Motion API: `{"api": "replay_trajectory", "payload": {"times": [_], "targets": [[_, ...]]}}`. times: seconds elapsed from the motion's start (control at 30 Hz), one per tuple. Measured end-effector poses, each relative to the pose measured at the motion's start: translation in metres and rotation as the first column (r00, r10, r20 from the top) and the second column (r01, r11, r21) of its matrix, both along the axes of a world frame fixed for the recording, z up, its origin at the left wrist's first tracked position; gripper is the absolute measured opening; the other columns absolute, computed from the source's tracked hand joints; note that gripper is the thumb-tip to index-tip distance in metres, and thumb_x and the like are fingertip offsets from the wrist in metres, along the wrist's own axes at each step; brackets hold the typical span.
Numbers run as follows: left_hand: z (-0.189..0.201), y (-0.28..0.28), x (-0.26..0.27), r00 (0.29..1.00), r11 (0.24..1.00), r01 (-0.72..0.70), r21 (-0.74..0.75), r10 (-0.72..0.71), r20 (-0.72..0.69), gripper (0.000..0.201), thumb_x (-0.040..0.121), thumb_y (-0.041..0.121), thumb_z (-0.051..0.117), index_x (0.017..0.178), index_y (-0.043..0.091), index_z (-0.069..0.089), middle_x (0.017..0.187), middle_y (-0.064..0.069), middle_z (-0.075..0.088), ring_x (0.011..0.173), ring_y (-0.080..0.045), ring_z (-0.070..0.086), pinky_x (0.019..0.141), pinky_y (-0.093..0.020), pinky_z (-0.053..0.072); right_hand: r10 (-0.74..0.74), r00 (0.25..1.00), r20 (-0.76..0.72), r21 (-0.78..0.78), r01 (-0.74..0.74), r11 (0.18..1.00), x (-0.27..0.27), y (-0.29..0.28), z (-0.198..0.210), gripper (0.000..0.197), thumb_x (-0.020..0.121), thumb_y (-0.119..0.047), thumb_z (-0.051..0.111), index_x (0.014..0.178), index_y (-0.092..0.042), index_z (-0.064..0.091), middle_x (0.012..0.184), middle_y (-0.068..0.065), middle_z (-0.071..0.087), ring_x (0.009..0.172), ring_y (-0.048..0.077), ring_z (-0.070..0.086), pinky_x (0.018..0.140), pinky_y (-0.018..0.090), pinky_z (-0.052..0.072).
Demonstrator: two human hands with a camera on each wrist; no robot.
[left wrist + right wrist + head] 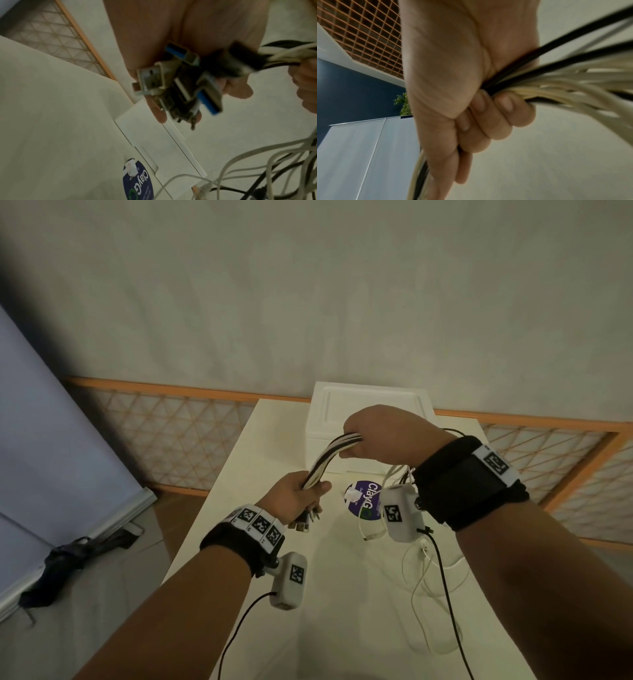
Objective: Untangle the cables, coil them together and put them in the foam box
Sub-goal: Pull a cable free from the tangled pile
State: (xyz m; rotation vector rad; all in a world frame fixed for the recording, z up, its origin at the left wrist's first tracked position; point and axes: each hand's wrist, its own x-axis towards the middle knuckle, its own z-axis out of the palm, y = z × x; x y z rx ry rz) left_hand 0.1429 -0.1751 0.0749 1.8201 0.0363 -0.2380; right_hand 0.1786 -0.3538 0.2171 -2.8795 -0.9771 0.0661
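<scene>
The left hand (pixel 296 494) has its grip closed around the bundle of white and black cables (pixel 330 458), just above the USB plugs (pixel 178 83) that stick out below the fist. The bundle arches up to the right hand (pixel 380 433), also closed tight on it, above the tabletop (pixel 329 594). Loose cable ends (pixel 431 587) hang down onto the tabletop. The white foam box (pixel 368 412) stands behind the hands, lid on.

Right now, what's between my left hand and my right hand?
In the head view, a short arched stretch of the cables spans from left hand to right hand.
</scene>
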Motion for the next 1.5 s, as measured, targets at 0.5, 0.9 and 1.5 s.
{"api": "replay_trajectory", "payload": {"times": [0.5, 0.9, 1.5], "targets": [[0.031, -0.006, -0.004, 0.863, 0.309, 0.018, 0.951, -0.485, 0.141, 0.015, 0.088, 0.023, 0.047, 0.090, 0.016, 0.061, 0.082, -0.002, 0.064, 0.076, -0.023, 0.062, 0.060, -0.029, 0.039, -0.030, 0.980, -0.198, -0.232, -0.017, 0.972, -0.027, 0.026, -0.071, 0.103, 0.066, -0.044, 0.078, 0.144, -0.011, 0.020, 0.132, 0.012, 0.050, 0.123, 0.031, 0.047, 0.108, 0.050, 0.029], [-0.023, 0.032, -0.032, 0.955, 0.988, 0.014, -0.156, -0.059, -0.291, 0.084, 0.047, 0.042, 0.089, 0.120, 0.025, 0.053, 0.120, 0.001, 0.064, 0.110, -0.014, 0.059, 0.105, -0.040, 0.040, -0.242, 0.954, -0.175, 0.252, 0.281, 0.926, -0.013, 0.044, -0.119, 0.021, 0.094, -0.029, 0.049, 0.094, -0.009, 0.058, 0.083, 0.005, 0.058, 0.080, 0.022, 0.057, 0.066, 0.029, 0.039], [0.005, -0.023, -0.017, 0.942, 0.646, -0.336, -0.685, 0.247, -0.228, 0.011, 0.089, 0.007, 0.061, 0.079, 0.009, 0.059, 0.055, -0.004, 0.045, 0.048, -0.014, 0.047, 0.061, -0.035, 0.055, -0.018, 0.929, -0.369, 0.531, 0.227, 0.817, -0.018, 0.037, -0.063, 0.055, 0.081, -0.031, 0.071, 0.132, -0.034, 0.048, 0.112, -0.009, 0.056, 0.078, 0.008, 0.061, 0.078, 0.025, 0.051]]}}
